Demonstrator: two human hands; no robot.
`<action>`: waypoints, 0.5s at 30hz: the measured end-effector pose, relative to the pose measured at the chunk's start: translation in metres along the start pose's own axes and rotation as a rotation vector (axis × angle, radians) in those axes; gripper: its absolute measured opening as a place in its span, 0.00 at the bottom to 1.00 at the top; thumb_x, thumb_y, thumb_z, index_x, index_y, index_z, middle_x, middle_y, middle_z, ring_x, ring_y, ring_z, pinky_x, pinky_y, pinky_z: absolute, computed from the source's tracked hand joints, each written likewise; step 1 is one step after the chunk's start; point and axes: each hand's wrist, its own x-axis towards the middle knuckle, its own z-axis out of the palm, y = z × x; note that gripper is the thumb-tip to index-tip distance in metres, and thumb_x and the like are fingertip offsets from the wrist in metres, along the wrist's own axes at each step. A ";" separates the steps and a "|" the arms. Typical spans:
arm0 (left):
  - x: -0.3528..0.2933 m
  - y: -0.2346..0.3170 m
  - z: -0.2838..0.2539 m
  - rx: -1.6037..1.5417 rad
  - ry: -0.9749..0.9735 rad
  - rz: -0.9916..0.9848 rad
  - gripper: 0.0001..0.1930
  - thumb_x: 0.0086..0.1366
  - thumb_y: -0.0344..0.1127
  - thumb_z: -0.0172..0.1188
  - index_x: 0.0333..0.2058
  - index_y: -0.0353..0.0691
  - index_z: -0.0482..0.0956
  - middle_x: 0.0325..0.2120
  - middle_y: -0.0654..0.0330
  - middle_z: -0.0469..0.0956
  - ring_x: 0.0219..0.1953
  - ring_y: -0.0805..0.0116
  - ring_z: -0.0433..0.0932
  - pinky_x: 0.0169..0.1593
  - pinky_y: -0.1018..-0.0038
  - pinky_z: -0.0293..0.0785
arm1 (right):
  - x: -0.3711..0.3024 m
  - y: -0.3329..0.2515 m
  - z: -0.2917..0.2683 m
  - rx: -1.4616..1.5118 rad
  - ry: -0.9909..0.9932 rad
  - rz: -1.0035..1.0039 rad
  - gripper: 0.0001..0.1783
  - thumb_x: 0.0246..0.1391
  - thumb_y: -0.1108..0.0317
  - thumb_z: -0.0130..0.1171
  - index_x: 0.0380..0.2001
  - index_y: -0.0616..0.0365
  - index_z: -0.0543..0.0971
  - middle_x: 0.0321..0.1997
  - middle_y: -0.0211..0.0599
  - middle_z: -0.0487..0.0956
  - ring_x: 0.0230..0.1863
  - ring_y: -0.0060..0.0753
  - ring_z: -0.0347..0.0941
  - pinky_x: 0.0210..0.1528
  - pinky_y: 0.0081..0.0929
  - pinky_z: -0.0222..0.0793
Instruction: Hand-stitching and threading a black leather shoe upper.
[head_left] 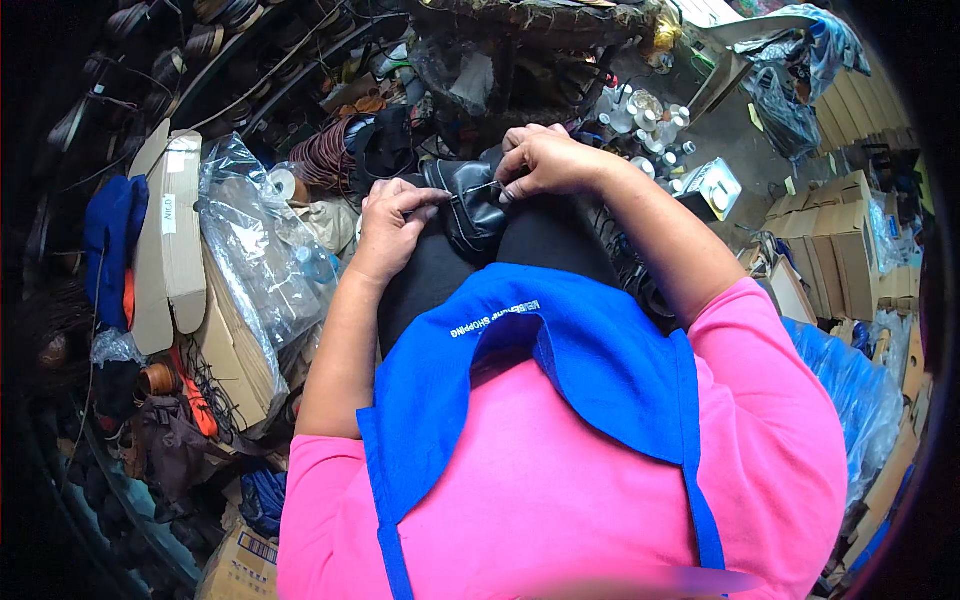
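Black leather item [478, 218] sits on dark-clad lap [555, 240], between the two hands, just right of the left fingertips and just left of and below the right ones. Kind of item unclear.

Left hand [390, 228]: fingers bent, index reaching out to the item's left edge, touching it; can't tell if thumb and finger pinch it. Right hand [552, 162]: thumb and fingers drawn together at the item's right side, pinching the end of a thin pale strand [474, 188] that runs across the item toward the left fingertips. Thread or needle, can't tell.

Beyond left hand: brown coiled bundle [325, 155], near. Left of left hand: clear plastic bag [240, 195], then upright flat cardboard [165, 245], then blue cloth [112, 235] farther out. Right of right hand: cluster of bottles [650, 120], white-and-green container [712, 188], then cardboard boxes [830, 240] well apart. Below both hands, toward the body: blue apron [620, 370] over pink top [560, 480].
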 end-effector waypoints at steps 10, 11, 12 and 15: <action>0.001 0.000 0.002 0.023 -0.010 -0.042 0.13 0.51 0.30 0.63 0.36 0.56 0.85 0.28 0.67 0.72 0.39 0.64 0.69 0.47 0.67 0.61 | -0.003 0.006 -0.003 -0.111 0.132 0.006 0.09 0.46 0.55 0.64 0.28 0.45 0.81 0.33 0.27 0.75 0.46 0.35 0.67 0.50 0.40 0.53; 0.001 0.000 0.002 0.028 -0.013 -0.038 0.13 0.52 0.30 0.63 0.36 0.57 0.85 0.28 0.67 0.72 0.39 0.64 0.69 0.47 0.67 0.61 | -0.003 0.007 -0.003 -0.163 0.136 -0.002 0.09 0.44 0.54 0.65 0.29 0.43 0.82 0.34 0.25 0.76 0.46 0.34 0.68 0.49 0.41 0.53; 0.002 -0.001 0.003 0.034 -0.016 -0.035 0.14 0.52 0.30 0.62 0.36 0.57 0.85 0.28 0.67 0.72 0.39 0.64 0.69 0.46 0.66 0.61 | -0.003 0.007 -0.004 -0.165 0.136 -0.003 0.09 0.44 0.54 0.65 0.29 0.43 0.82 0.34 0.25 0.76 0.46 0.34 0.68 0.49 0.41 0.53; 0.002 0.000 0.002 0.061 -0.017 -0.031 0.14 0.53 0.30 0.62 0.37 0.58 0.85 0.27 0.67 0.71 0.39 0.63 0.68 0.46 0.66 0.61 | -0.005 0.003 -0.007 -0.190 0.116 0.004 0.09 0.44 0.55 0.65 0.28 0.43 0.82 0.33 0.24 0.76 0.46 0.34 0.67 0.49 0.41 0.53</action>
